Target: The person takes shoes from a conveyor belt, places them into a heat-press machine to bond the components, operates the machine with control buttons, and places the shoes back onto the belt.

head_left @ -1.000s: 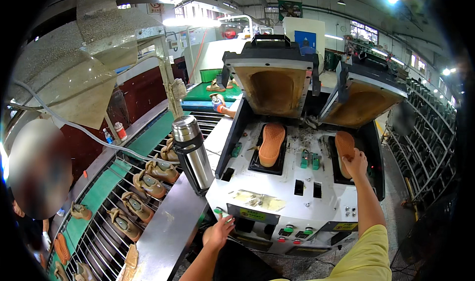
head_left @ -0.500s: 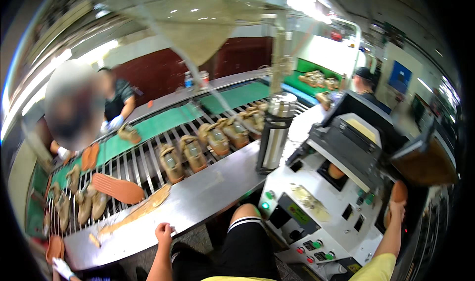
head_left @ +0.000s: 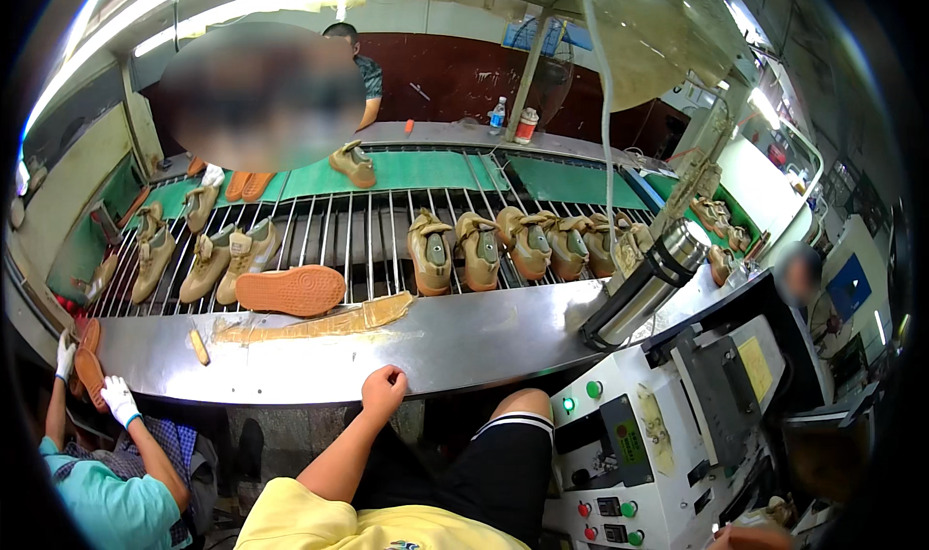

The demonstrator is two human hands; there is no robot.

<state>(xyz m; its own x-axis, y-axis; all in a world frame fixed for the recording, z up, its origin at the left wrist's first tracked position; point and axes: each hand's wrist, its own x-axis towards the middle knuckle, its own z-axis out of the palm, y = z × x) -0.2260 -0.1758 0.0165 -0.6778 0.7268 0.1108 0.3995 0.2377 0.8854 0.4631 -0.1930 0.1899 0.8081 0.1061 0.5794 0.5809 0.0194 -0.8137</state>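
Observation:
My left hand [head_left: 384, 390] is closed, its fingers curled at the front edge of the metal ledge [head_left: 464, 342]. What it holds, if anything, is hidden. My right hand does not show; at the lower right edge a brown-orange patch [head_left: 753, 537] is cut off, too little to name surely. Just beyond the ledge, a loose orange shoe sole [head_left: 290, 291] lies upside down on the roller conveyor [head_left: 373, 236]. Several tan shoes with orange soles stand on the rollers, among them one tan shoe [head_left: 430, 252] ahead of my left hand.
A white machine [head_left: 605, 395] with buttons stands to my right. Near it a steel flask [head_left: 648, 284] stands on the ledge. Brown tape [head_left: 319, 326] covers part of the ledge. At lower left a co-worker's gloved hands hold orange soles [head_left: 90, 366]. Another person is across the conveyor.
The view has swung left. My right hand, earlier holding an orange-soled shoe beside the machine, has gone from sight. My left hand remains closed near the ledge's edge.

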